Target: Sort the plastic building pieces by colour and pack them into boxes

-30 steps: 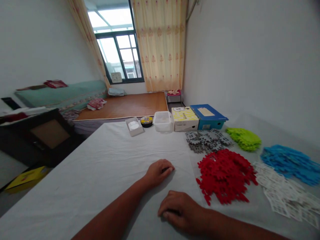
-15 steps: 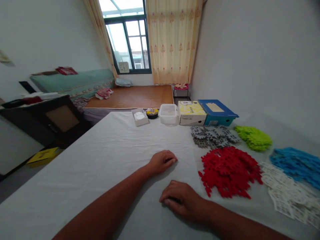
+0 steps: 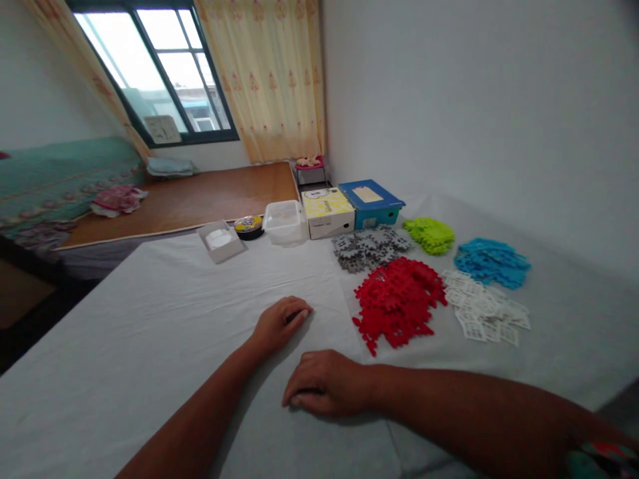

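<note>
My left hand (image 3: 280,324) rests on the white tablecloth (image 3: 164,319), its fingers curled together with nothing visible in them. Nearer to me, my right hand (image 3: 327,384) lies on the cloth too, fingers bent and closed, with nothing plainly in it. To the right of both hands is a heap of red pieces (image 3: 399,299). Grey pieces (image 3: 369,246) lie behind the red ones. Further right are piles of green pieces (image 3: 430,235), blue pieces (image 3: 492,261) and white lattice pieces (image 3: 484,309).
Along the far table edge stand a small white box (image 3: 222,243), a round black and yellow tin (image 3: 248,227), a clear plastic tub (image 3: 285,223), a yellow and white box (image 3: 328,214) and a blue box (image 3: 372,203). A wall runs along the right.
The view has turned to the right, so the table, boxes and piles appear further left. Both hands remain resting on the cloth in closed poses.
</note>
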{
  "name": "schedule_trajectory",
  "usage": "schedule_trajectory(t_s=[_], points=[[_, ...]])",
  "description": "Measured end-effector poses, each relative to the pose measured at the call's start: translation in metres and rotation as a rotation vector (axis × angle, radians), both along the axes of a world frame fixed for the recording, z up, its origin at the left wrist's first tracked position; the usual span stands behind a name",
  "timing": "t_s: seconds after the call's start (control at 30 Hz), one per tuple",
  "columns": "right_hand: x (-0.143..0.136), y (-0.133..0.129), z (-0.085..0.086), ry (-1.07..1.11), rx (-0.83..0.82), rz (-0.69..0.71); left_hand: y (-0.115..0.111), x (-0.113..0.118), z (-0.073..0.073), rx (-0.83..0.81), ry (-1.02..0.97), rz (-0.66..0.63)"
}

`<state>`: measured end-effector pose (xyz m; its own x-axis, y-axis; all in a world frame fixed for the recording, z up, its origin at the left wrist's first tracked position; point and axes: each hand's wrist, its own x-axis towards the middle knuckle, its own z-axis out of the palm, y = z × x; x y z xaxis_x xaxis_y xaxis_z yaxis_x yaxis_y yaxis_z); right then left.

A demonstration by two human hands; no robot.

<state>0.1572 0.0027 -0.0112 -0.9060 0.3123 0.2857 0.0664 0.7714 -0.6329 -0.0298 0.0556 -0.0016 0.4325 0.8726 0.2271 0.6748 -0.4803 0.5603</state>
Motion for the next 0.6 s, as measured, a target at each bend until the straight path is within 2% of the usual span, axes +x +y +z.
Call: schedule_trajectory(t_s=[0.3,0.4,0.47,0.6], points=[[-0.001,0.005,-0.006,0.030,0.047,0.008,0.006,-0.004,-0.003,-0.039,-0.017,0.016],[-0.002,0.006,-0.008,0.032,0.041,0.000,0.007,-0.004,-0.003,-0.074,-0.052,0.059],[-0.003,0.005,-0.008,0.028,0.034,0.000,0.009,-0.004,-0.001,-0.111,-0.063,0.079],[-0.004,0.005,-0.009,0.028,0.040,-0.003,0.024,-0.014,0.010,-0.226,-0.018,0.013]])
